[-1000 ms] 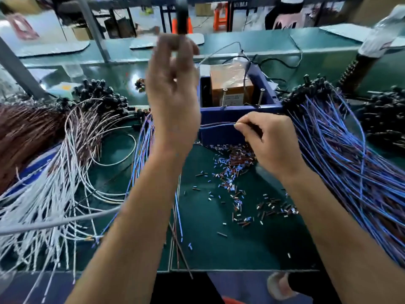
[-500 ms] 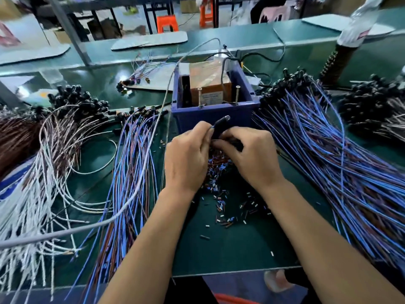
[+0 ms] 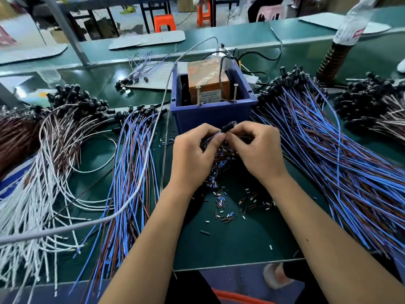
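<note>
Black-capped and thin, a single blue-and-brown lead (image 3: 228,127) is sitting between both hands, just past the fingertips and close against the near wall of the blue bin (image 3: 210,119). The left hand (image 3: 192,156) is pinching the wire just behind the cap, thumb and forefinger curled onto it. The right hand (image 3: 258,154) is pinching the same piece from the other side, its remaining fingers folded under.

Beneath the palms a heap of cut insulation sleeves (image 3: 220,201) is spreading toward the wrists. Outboard of the right hand a thick fan of blue-and-brown leads (image 3: 328,167) is lying, and outboard of the left a thinner bundle (image 3: 131,163).

Judging by the offcuts, the person is working one lead at a time and is arranging this one in the fingers for trimming or stripping. The next move is probably calling for a firm pinch, parting the two cores and carrying the free ends beyond the knuckles toward the taped box (image 3: 208,84) inside the bin, without snagging neighbouring leads.
</note>
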A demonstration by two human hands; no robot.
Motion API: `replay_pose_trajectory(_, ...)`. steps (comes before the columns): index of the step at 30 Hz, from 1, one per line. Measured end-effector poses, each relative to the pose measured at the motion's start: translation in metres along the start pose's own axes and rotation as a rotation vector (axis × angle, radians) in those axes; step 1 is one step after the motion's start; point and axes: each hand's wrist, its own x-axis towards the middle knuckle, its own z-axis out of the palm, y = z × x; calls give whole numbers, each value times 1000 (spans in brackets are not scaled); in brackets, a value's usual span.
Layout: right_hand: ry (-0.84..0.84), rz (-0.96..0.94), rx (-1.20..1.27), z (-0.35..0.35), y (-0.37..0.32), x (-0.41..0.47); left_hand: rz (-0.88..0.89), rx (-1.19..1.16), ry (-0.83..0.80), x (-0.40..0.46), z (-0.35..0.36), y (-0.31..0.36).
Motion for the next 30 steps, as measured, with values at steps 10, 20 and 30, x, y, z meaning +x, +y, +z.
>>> replay_pose_trajectory(10,49,150,266,-4,9,6,-196,17,115,0,1,-3)
replay_pose_trajectory(20,-44,149,400,-5,8,6,-172,-84,2,-1,0,-1)
replay_pose_trajectory(30,-35,259,489,-16,11,12,-237,-158,28,1,-7,-3)
